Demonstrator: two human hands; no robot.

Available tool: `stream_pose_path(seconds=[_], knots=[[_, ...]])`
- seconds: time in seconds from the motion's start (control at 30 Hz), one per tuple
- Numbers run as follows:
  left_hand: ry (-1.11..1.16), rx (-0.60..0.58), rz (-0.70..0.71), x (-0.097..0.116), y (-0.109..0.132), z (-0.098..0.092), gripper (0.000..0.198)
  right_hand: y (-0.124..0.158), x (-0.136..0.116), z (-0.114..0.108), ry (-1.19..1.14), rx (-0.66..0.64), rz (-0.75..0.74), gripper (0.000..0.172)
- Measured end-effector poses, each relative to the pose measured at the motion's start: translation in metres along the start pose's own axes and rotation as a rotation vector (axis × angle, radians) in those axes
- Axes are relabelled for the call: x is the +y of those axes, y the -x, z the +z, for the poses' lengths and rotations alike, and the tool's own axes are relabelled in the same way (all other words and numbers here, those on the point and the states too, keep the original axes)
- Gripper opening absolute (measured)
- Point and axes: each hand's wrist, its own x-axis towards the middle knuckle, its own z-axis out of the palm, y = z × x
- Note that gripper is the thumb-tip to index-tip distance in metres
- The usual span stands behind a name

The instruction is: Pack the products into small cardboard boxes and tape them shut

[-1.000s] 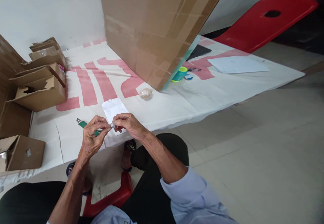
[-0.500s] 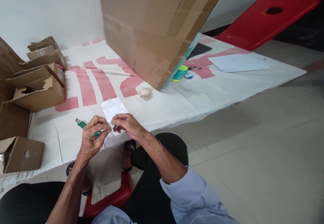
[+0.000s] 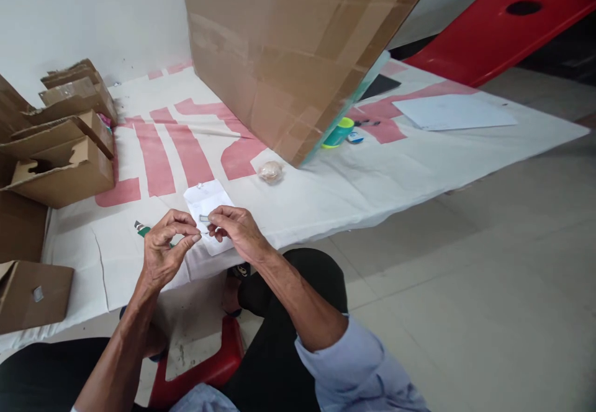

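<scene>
Between its thumb and index finger, my right hand pinches a small flat rectangular piece with a dark rim; its exact kind is too small to tell. Close by on the left, my left hand is closed in a pinch, and a tiny thing at its fingertips cannot be made out. Beneath both hands lies a white paper sheet, with a small clear bit on its far edge. A green-handled cutter rests on the cloth, partly hidden behind my left hand.
Several opened cardboard boxes line the left side of the table. A large taped carton towers at the back. Near it sit a plastic-wrapped ball, a green tape roll and white sheets. A red chair stands behind.
The small rectangular piece now shows clearly at my right fingertips. My left hand has drawn slightly left, and the view has shifted a little.
</scene>
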Motion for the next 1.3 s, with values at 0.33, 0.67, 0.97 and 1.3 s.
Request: stream_pose_path(seconds=[0.33, 0.67, 0.97, 1.3], knots=[[0.085, 0.009, -0.490, -0.041, -0.048, -0.026, 0.022, -0.003, -0.009, -0.015, 0.305, 0.214, -0.248, 0.028], [-0.314, -0.346, -0.556, -0.094, -0.103, -0.029, 0.015, -0.052, -0.041, -0.029, 0.378, 0.307, -0.374, 0.024], [-0.458, -0.344, -0.527, -0.116, -0.095, -0.016, 0.005, -0.085, -0.031, -0.027, 0.371, 0.197, -0.286, 0.024], [-0.652, -0.327, -0.483, -0.121, -0.092, -0.009, 0.027, -0.086, -0.034, -0.042, 0.421, 0.180, -0.261, 0.023]])
